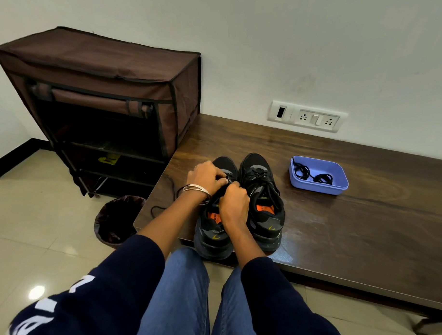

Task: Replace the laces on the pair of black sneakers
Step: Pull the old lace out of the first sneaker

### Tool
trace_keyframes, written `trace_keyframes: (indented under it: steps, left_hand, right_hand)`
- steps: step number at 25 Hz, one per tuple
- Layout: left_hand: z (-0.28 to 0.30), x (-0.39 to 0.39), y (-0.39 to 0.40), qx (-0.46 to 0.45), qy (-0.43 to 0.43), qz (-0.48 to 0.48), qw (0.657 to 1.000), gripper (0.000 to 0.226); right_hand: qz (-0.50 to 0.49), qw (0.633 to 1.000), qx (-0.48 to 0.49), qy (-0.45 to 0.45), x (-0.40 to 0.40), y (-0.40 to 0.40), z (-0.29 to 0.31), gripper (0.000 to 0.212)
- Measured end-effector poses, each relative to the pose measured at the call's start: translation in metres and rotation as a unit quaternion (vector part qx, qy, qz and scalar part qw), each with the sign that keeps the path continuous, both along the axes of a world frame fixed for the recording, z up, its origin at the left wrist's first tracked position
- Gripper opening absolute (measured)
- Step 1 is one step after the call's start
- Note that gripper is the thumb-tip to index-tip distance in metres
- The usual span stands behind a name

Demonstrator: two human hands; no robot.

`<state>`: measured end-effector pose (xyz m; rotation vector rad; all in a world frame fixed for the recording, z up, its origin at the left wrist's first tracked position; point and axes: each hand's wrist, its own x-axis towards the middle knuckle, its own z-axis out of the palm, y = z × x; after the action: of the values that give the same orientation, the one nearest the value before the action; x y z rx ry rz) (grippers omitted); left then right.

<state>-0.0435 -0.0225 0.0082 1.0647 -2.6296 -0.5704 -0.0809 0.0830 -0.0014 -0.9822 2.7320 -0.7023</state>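
Far left: brown fabric shoe rack [99,93] against the wall, front flap rolled up, dark shelves showing. Below and right of it, dark bin [116,218] on the tiled floor, just beside the tabletop's [351,222] left end. Loose black lace [167,198] trailing over that left edge of the tabletop.

Next, left hand [205,178], bangles at the wrist, fingers curled in a narrow grip, pinching at the lacing area of the left sneaker [214,232]. Exactly what is pinched there: too small to tell, probably lace. Touching it, right hand [233,205], also curled tight, fingertips meeting the left hand's over the same shoe's tongue. Left sneaker near the tabletop's front edge, heel toward the person, orange insole label partly showing under the wrists.

Just beside it, touching, right sneaker [262,196], black laces threaded and loose, orange label visible inside.

Further right, well apart from the shoes, blue plastic tray [337,187] holding two bundles of black laces [312,174]. On the wall above, white socket panel [307,117].

Bottom: dark sleeves, blue jeans.
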Motion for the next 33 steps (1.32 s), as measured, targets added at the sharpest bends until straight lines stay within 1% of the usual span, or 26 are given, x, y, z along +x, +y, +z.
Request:
trace_keyframes:
  steps: [3,5,6,7,8,9,10,11,12,13,14,15,16,17,18,19,20,21,22,23,24,25,26,27,30,33]
  left_hand:
    - [0.012,-0.018,0.018,-0.118,-0.111,0.009,0.987,0.022]
    - [0.012,-0.022,0.022,-0.141,-0.129,0.001,0.982,0.022]
    - [0.012,-0.019,0.020,-0.123,-0.114,0.001,0.986,0.020]
    - [0.011,-0.014,0.017,-0.085,-0.075,0.005,0.994,0.019]
    - [0.009,-0.009,0.013,-0.032,-0.014,0.015,0.999,0.018]
    - [0.006,-0.004,0.010,0.038,0.065,0.028,0.997,0.017]
    - [0.004,0.003,0.009,0.117,0.150,0.038,0.981,0.017]
    - [0.004,0.008,0.009,0.195,0.229,0.040,0.953,0.020]
    - [0.005,0.012,0.011,0.271,0.306,0.033,0.912,0.023]
    - [0.006,0.015,0.013,0.343,0.383,0.026,0.857,0.027]
    - [0.009,0.017,0.014,0.413,0.450,0.026,0.791,0.030]
    - [0.012,0.019,0.013,0.469,0.495,0.032,0.731,0.032]
    - [0.016,0.022,0.013,0.503,0.511,0.039,0.697,0.032]
    - [0.019,0.024,0.012,0.516,0.498,0.043,0.695,0.032]
    - [0.021,0.024,0.011,0.506,0.454,0.049,0.732,0.032]
    - [0.020,0.023,0.010,0.471,0.389,0.054,0.790,0.035]
    - [0.019,0.019,0.010,0.418,0.315,0.068,0.849,0.039]
    - [0.018,0.014,0.008,0.363,0.250,0.086,0.893,0.041]
    - [0.018,0.009,0.006,0.308,0.193,0.098,0.926,0.041]
    - [0.019,0.004,0.005,0.246,0.131,0.091,0.956,0.038]
    - [0.022,-0.001,0.006,0.177,0.060,0.062,0.980,0.035]
    - [0.026,-0.007,0.008,0.121,-0.007,0.031,0.992,0.032]
    - [0.029,-0.013,0.010,0.093,-0.052,0.015,0.994,0.031]
    - [0.031,-0.018,0.011,0.088,-0.076,0.013,0.993,0.030]
    - [0.029,-0.023,0.009,0.123,-0.097,0.048,0.987,0.031]
    - [0.021,-0.022,0.006,0.175,-0.068,0.064,0.980,0.024]
  right_hand:
    - [-0.005,1.000,-0.006,0.008,0.000,0.000,-0.002,0.022]
    - [-0.010,1.000,-0.009,0.011,0.000,-0.001,-0.003,0.020]
    - [-0.011,1.000,-0.008,0.007,0.000,-0.001,-0.003,0.020]
    - [-0.010,1.000,-0.007,0.003,0.000,-0.001,-0.003,0.020]
    - [-0.009,1.000,-0.006,0.001,0.000,0.000,-0.002,0.022]
    - [-0.009,1.000,-0.003,0.001,0.001,-0.001,-0.001,0.024]
    - [-0.011,1.000,0.000,0.002,0.001,-0.001,-0.001,0.025]
    - [-0.013,1.000,0.002,0.004,0.001,-0.001,0.000,0.026]
    - [-0.015,1.000,0.002,0.007,0.001,-0.001,0.000,0.027]
    - [-0.018,1.000,0.001,0.008,0.002,-0.001,0.000,0.027]
    - [-0.019,1.000,0.000,0.008,0.002,0.000,0.001,0.027]
    - [-0.020,1.000,0.000,0.012,0.002,0.000,0.001,0.026]
    - [-0.020,1.000,0.000,0.017,0.002,-0.001,0.000,0.025]
    - [-0.018,1.000,0.003,0.019,0.003,-0.001,0.000,0.024]
    - [-0.017,1.000,0.005,0.022,0.003,-0.001,0.000,0.023]
    - [-0.015,1.000,0.009,0.024,0.004,-0.001,0.000,0.023]
    - [-0.013,1.000,0.012,0.025,0.004,-0.001,0.000,0.022]
    - [-0.012,0.999,0.014,0.027,0.004,-0.001,0.000,0.022]
    - [-0.011,1.000,0.013,0.025,0.004,-0.001,0.000,0.022]
    - [-0.009,1.000,0.010,0.023,0.004,0.000,0.000,0.023]
    - [-0.008,1.000,0.006,0.020,0.004,0.001,0.000,0.024]
    - [-0.008,1.000,0.003,0.018,0.004,0.001,0.001,0.024]
    - [-0.011,1.000,-0.001,0.013,0.003,0.002,0.001,0.025]
    - [-0.014,1.000,-0.005,0.009,0.002,0.002,0.001,0.024]
    - [-0.022,1.000,-0.013,0.000,0.002,0.003,0.002,0.023]
    - [-0.026,0.999,-0.019,-0.004,0.002,0.005,0.003,0.023]
